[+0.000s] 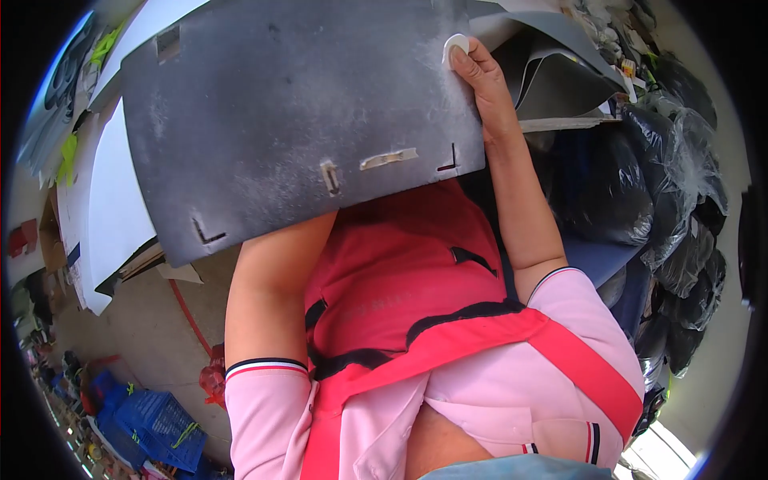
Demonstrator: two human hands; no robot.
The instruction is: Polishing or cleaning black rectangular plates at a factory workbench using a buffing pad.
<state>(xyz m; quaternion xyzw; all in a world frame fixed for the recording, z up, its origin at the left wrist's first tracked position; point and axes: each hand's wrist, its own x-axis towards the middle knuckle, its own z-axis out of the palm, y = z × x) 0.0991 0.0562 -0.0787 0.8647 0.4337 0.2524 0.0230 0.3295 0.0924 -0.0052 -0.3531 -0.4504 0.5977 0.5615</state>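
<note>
A large dark grey template sheet (272,104) is raised in front of me, tilted, with whitish smears over its face. Slots and L-shaped cutouts run along its near edge, and a square cutout sits at its far left corner. At the sheet's right edge, my right hand (484,72) is closed, its thumb pressed on a flat, rounded white chalk (454,50). Whether those fingers also grip the sheet cannot be made out. My left forearm (280,248) goes under the sheet, which hides my left hand and its fingers.
White sheets (112,200) lie at the left, beyond the template. Curled grey sheets (560,76) rest at the far right. Black plastic bags (616,184) are piled along the right side. A blue crate (164,424) stands on the floor at the lower left, near a red bag (214,376).
</note>
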